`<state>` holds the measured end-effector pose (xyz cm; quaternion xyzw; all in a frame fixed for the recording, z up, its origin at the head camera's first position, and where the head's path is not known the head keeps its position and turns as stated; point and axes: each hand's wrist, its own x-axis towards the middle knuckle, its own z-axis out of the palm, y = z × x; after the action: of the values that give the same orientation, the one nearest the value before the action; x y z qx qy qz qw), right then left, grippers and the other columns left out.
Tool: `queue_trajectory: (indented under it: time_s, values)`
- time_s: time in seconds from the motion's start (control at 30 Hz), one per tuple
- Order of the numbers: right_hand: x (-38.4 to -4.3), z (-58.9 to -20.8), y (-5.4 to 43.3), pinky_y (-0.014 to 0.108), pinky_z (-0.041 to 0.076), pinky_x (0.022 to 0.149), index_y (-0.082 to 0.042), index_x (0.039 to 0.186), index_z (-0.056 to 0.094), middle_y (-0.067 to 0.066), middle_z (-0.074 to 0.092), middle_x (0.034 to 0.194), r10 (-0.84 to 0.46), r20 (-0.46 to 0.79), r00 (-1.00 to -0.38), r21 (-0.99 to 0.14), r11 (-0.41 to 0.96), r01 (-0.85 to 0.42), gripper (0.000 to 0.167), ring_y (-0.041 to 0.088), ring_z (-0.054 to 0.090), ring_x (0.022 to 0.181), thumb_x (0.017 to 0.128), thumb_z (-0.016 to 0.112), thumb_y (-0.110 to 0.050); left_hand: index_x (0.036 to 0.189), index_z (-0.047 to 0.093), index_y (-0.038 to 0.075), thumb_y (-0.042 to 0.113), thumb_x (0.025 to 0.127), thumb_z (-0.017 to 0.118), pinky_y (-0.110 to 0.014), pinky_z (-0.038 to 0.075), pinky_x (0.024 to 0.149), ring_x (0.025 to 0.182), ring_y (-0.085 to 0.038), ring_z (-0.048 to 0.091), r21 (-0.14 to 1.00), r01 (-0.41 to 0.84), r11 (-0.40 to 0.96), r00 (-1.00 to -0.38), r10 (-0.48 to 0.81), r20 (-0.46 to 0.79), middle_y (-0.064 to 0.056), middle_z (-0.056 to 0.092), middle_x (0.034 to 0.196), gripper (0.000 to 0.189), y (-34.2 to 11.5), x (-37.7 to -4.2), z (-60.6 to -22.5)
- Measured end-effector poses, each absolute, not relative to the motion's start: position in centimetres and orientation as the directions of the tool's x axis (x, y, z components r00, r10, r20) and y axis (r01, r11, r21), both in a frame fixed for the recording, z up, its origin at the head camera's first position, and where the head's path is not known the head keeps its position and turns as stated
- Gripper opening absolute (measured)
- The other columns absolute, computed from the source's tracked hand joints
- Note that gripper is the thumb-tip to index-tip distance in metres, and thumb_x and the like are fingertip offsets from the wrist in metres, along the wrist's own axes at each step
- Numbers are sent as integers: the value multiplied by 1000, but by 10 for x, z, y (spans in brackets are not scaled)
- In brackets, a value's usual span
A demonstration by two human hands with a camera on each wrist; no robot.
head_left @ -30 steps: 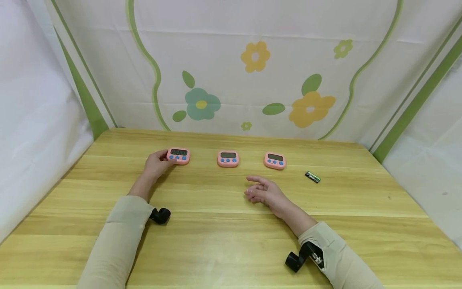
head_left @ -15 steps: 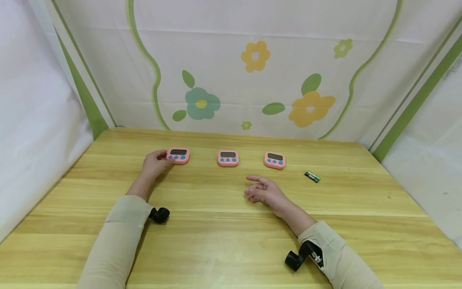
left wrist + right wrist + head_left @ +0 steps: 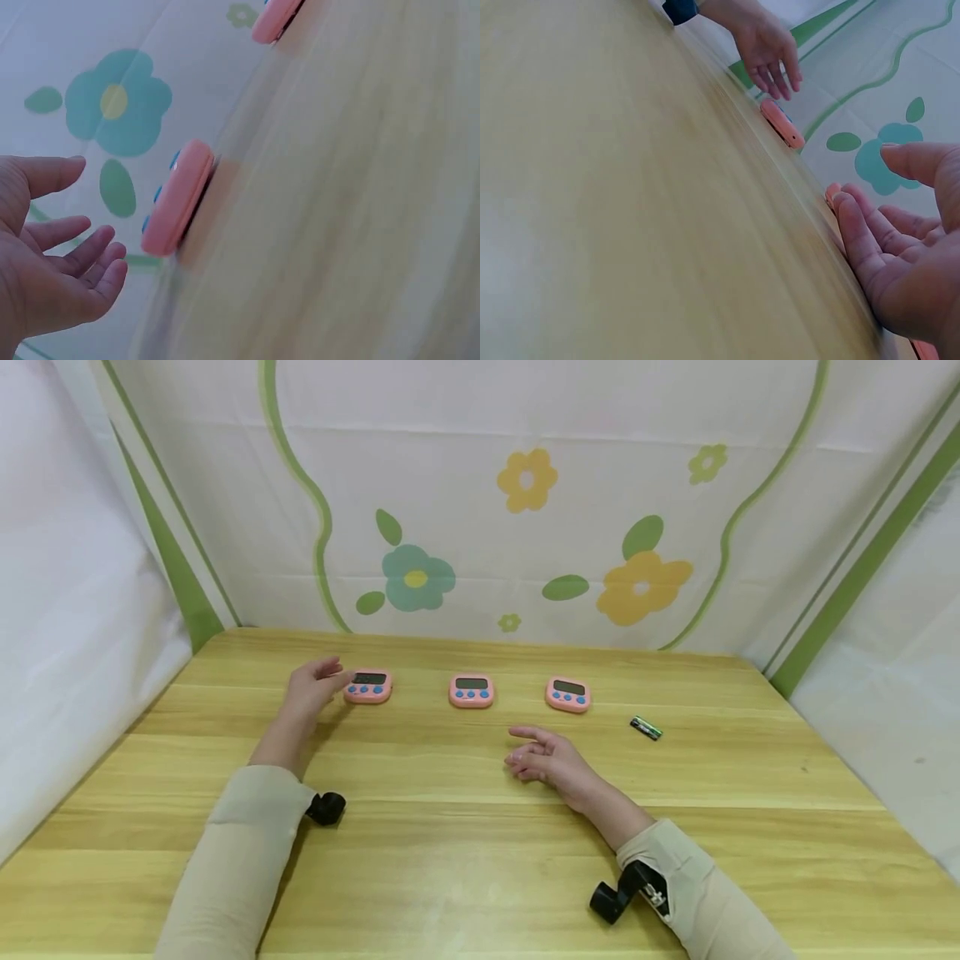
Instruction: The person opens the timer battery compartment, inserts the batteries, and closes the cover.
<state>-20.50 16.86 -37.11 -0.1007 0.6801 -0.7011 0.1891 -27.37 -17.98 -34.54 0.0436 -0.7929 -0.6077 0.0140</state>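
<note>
Three pink digital timers with blue buttons lie in a row on the wooden table: a left timer (image 3: pixel 367 687), a middle timer (image 3: pixel 472 692) and a right timer (image 3: pixel 568 694). My left hand (image 3: pixel 311 687) hovers beside the left timer, its thumb tip overlapping the timer's edge in the head view. In the left wrist view a gap shows between the relaxed left fingers (image 3: pixel 101 259) and that timer (image 3: pixel 178 199). In front of the middle and right timers, my right hand (image 3: pixel 551 762) holds nothing, its fingers loosely bent.
A green and black battery (image 3: pixel 646 728) lies to the right of the timers. Behind the wooden table (image 3: pixel 450 860) hangs a white cloth (image 3: pixel 465 410) with printed flowers, with more white cloth along both sides. Black wrist cameras stick out from both sleeves.
My left hand has let go of the left timer and drawn back slightly left and up. The digits seen earlier on that timer's screen have faded. The right hand stays in place.
</note>
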Motion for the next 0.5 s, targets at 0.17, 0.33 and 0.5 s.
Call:
queue_trajectory:
  time_s: [0.17,0.33,0.5]
  values:
    - [-205,-372,169,27,50,68,6,129,31,12,59,88,-406,-122,-906,-990,-12,138,53,19,58,79,82,56,-3,132,31,0,17,83,58,-37,31,95,117,-30,31,956,50,290,-998,-33,62,-17,36,129,58,-155,-271,-334]
    - [-205,-372,169,27,50,68,6,128,31,11,59,88,-416,-116,-902,-991,-14,134,53,18,58,79,82,56,-4,129,36,-2,15,82,60,-38,31,95,115,-32,33,946,159,283,-987,31,156,-17,40,125,55,-131,-275,-331]
    - [-204,-371,169,27,49,69,7,128,30,10,59,88,-426,-106,-899,-992,-12,123,54,18,57,79,83,56,-5,127,38,-2,14,80,61,-36,32,94,113,-29,38,936,228,268,-974,69,218,-18,43,123,55,-112,-281,-336]
